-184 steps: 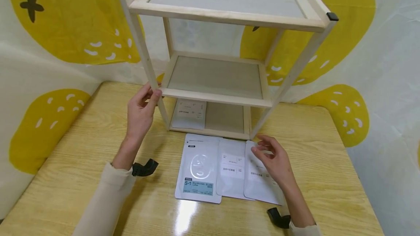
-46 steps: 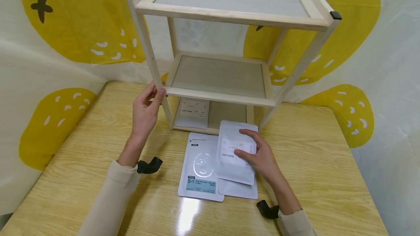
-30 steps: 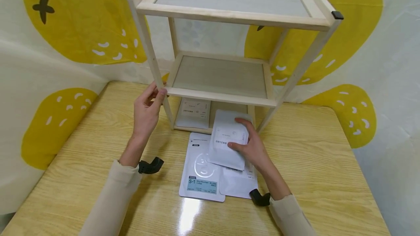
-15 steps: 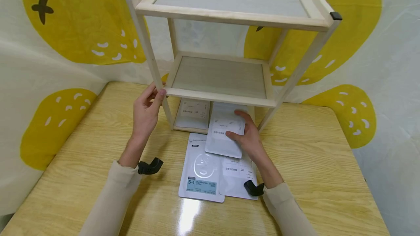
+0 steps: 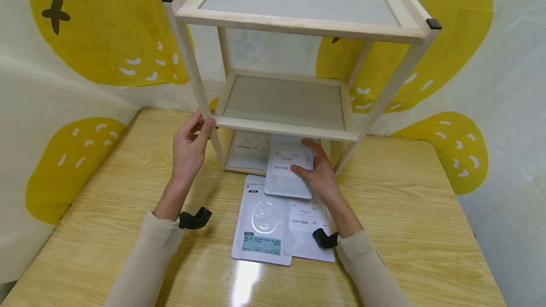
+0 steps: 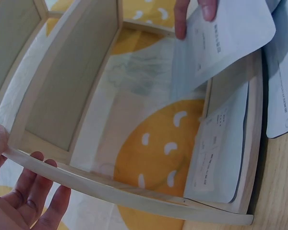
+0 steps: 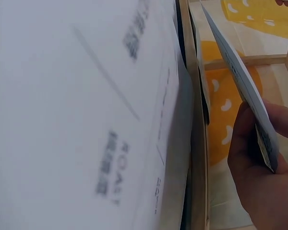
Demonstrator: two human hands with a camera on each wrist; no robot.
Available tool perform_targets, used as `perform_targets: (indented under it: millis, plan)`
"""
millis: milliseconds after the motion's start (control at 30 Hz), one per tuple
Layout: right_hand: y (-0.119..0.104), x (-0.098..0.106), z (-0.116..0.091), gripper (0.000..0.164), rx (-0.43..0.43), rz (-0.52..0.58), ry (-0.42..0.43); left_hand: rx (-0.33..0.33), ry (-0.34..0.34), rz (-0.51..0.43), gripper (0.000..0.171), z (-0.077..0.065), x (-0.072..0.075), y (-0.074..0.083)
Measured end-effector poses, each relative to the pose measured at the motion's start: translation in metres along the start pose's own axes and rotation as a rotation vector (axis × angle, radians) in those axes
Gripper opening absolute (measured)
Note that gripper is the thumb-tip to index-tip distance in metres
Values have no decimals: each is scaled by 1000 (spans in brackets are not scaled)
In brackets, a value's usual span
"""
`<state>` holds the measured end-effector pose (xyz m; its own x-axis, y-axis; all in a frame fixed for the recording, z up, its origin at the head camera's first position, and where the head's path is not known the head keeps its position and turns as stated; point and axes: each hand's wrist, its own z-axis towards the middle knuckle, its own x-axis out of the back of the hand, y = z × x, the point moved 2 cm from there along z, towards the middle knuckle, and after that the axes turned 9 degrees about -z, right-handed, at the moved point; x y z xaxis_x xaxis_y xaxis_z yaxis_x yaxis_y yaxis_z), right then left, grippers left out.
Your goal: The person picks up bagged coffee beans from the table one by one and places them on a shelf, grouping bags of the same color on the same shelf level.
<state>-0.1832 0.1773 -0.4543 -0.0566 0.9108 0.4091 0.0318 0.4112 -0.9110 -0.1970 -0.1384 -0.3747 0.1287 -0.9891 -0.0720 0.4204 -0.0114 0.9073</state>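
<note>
My left hand [image 5: 187, 150] grips the left front post of a wooden shelf rack [image 5: 196, 75], thumb in front and fingers behind. With my right hand [image 5: 322, 176] I pinch a white coffee pouch [image 5: 283, 181] by its right edge. Its far end reaches under the middle shelf, over the bottom shelf, beside another white pouch [image 5: 247, 153] lying there on the left. In the left wrist view the held pouch [image 6: 221, 43] is tilted above the bottom shelf. The right wrist view shows it edge-on between thumb and fingers [image 7: 240, 139].
On the table before the rack lie a pouch with a blue S-1 label [image 5: 260, 212] and a white pouch [image 5: 300, 240], partly under my right wrist. The middle shelf [image 5: 283, 101] hangs low over the bottom one. A patterned cloth [image 5: 460, 70] stands behind.
My right hand has taken the rightmost pouch off the table and carried it left and forward to the bottom shelf. My left hand has kept its grip on the post.
</note>
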Motion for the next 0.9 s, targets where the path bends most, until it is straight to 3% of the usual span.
perform_targets:
  millis: [400, 900]
  plan:
    - [0, -1, 7, 70, -47, -41, 36, 5, 1, 16, 30, 0, 0, -1]
    - [-2, -6, 16, 64, -84, 18, 17, 0, 0, 3, 31, -1, 0, -1]
